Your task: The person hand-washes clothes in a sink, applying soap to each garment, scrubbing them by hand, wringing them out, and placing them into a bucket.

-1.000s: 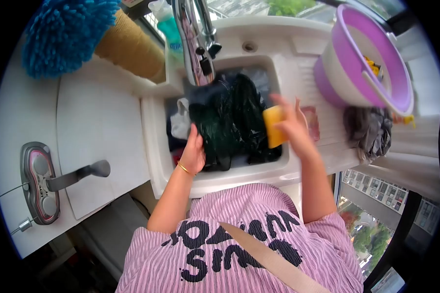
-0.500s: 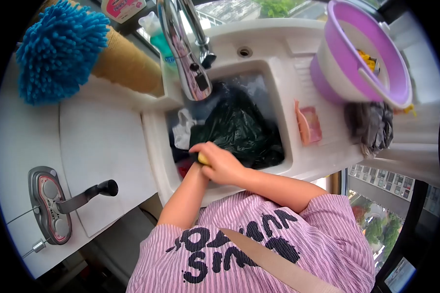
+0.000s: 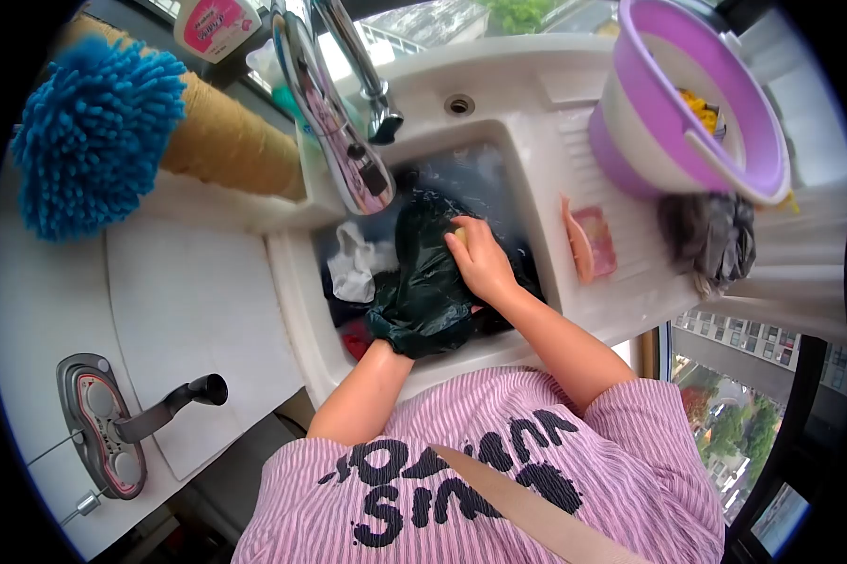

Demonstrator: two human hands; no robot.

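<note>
A wet, shiny dark green garment (image 3: pixel 430 273) lies bunched over water in the sink (image 3: pixel 541 188). My left forearm (image 3: pixel 367 390) reaches into it from below. The cloth covers my left hand, so its fingers are hidden. My right hand (image 3: pixel 485 263) is closed around a small yellow bar, apparently soap (image 3: pixel 460 235), which rests against the garment's right side. Only a little of the bar shows between thumb and fingers. Beside the garment on the left, a white cloth item (image 3: pixel 352 273) sits in the water, with a piece of red cloth (image 3: pixel 356 346) lower down.
A chrome faucet (image 3: pixel 334 122) overhangs the sink's back left. On the ribbed drainboard are a pink soap dish (image 3: pixel 596 240), a purple-and-white bucket (image 3: pixel 621 122) and a grey plastic bag (image 3: pixel 720 240). A blue fluffy mop head (image 3: pixel 99 136) is at the left.
The garment now covers my left hand, drawn down to the wrist. My right hand, with the soap, has moved from my left wrist up and right onto the garment. The view has shifted slightly.
</note>
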